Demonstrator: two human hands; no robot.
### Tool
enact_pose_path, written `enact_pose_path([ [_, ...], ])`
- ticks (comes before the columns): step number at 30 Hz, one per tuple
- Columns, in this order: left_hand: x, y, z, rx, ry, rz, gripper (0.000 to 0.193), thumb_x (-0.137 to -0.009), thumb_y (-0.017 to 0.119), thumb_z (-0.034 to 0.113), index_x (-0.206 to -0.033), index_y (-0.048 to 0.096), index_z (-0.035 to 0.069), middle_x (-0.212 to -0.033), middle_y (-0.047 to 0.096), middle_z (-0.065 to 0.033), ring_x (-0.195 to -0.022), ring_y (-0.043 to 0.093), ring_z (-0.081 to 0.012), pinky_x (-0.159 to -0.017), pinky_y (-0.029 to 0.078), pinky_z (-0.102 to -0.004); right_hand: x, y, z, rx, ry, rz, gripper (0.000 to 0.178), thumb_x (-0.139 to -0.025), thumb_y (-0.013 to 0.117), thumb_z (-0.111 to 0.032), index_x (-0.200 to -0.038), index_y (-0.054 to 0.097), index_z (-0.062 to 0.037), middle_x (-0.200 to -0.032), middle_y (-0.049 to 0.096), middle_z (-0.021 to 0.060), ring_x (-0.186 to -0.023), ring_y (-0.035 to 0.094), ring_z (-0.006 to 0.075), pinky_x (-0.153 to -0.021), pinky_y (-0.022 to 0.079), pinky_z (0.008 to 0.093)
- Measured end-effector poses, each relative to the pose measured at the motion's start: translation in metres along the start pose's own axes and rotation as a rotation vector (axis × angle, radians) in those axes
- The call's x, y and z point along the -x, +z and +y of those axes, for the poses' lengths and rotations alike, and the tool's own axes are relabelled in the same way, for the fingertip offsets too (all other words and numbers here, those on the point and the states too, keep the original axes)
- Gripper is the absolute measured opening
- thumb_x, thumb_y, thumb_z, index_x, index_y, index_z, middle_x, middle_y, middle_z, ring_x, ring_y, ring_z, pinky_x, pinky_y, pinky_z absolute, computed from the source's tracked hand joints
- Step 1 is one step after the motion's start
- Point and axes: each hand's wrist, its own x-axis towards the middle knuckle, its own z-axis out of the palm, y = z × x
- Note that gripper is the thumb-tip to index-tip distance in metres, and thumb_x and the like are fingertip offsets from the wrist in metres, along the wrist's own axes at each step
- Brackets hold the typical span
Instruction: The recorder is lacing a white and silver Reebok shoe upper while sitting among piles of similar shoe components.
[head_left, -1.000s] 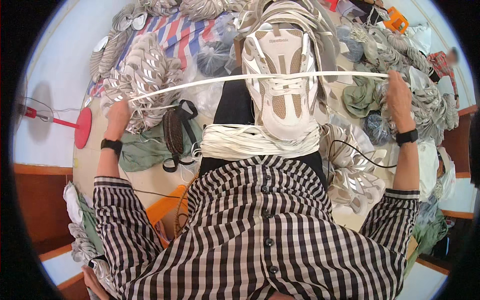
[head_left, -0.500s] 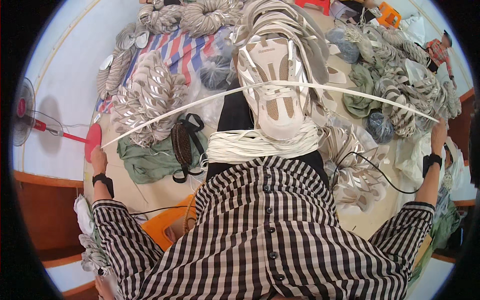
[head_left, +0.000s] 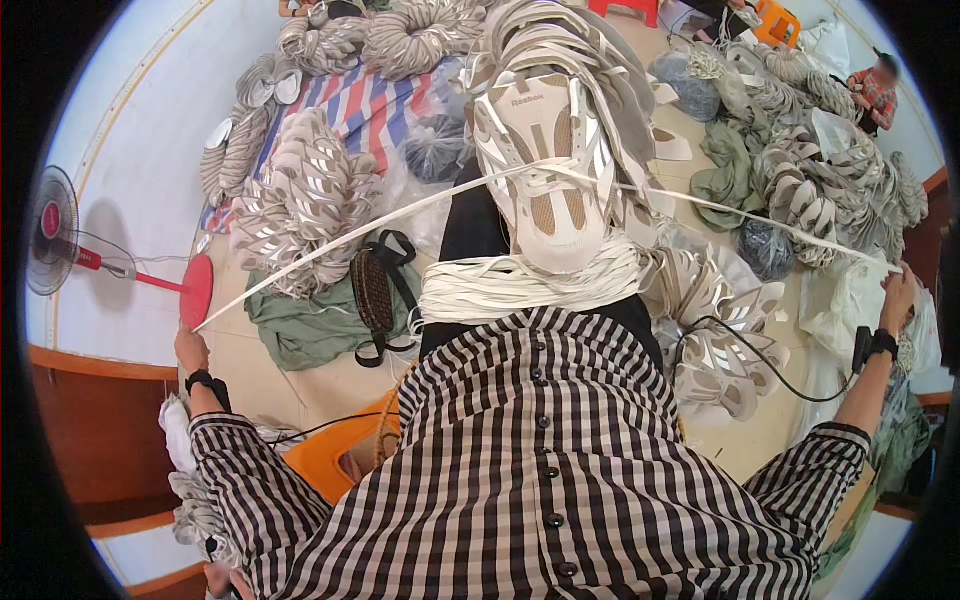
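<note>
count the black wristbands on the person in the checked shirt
2: one black wristband just behind the left hand, another just behind the right hand; both hands grip the white lace. The sleeves could hide more.

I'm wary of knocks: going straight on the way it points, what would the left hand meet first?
Likely the red fan base, just beyond the left hand in the picture, though depth is unclear; the hand may pass above.
</note>
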Motion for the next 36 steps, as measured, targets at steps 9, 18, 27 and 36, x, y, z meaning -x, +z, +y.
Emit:
enact_pose_path([
  [9,0.024,0.014,0.175,0.466,0.413,0.009,0.020,-0.080,0.051,0.006,-0.098,0.060,0.001,-0.069,0.059,-0.0095,-0.056,0.057,-0.0161,-0.050,0.047,-0.0281,0.141,0.157,-0.305,-0.673,-0.117,-0.403,0.023,-0.091,0.043,-0.001,-0.107,0.059,-0.0052,-0.086,0.062,0.0023,-0.075,0.058,0.0073,-0.062,0.048,0.0230],
  [18,0.177,0.020,0.453,0.973,0.797,-0.313,0.017,-0.091,0.053,0.007,-0.104,0.063,0.002,-0.083,0.066,-0.0015,-0.076,0.060,-0.0072,-0.067,0.048,-0.0216,0.219,0.230,-0.429,-1.064,-0.093,-0.747,0.008,-0.091,0.054,-0.005,-0.096,0.058,-0.0024,-0.078,0.059,-0.0002,-0.067,0.054,0.0051,-0.061,0.045,0.0203],
  [27,0.241,0.048,0.509,1.306,0.610,-0.478,0.015,-0.093,0.056,0.013,-0.101,0.063,0.003,-0.080,0.065,-0.0016,-0.075,0.058,-0.0059,-0.069,0.044,-0.0203,0.232,0.259,-0.426,-0.876,-0.239,-0.702,0.008,-0.087,0.058,-0.005,-0.094,0.058,-0.0017,-0.070,0.057,0.0017,-0.062,0.048,0.0068,-0.057,0.041,0.0221],
  [36,0.250,0.052,0.510,1.363,0.510,-0.389,0.015,-0.093,0.056,0.015,-0.100,0.062,0.002,-0.080,0.066,-0.0025,-0.073,0.057,-0.0057,-0.065,0.042,-0.0188,0.237,0.259,-0.433,-0.747,-0.473,-0.548,0.011,-0.086,0.060,-0.006,-0.096,0.060,-0.0030,-0.075,0.062,0.0081,-0.063,0.056,0.0139,-0.059,0.045,0.0263],
])
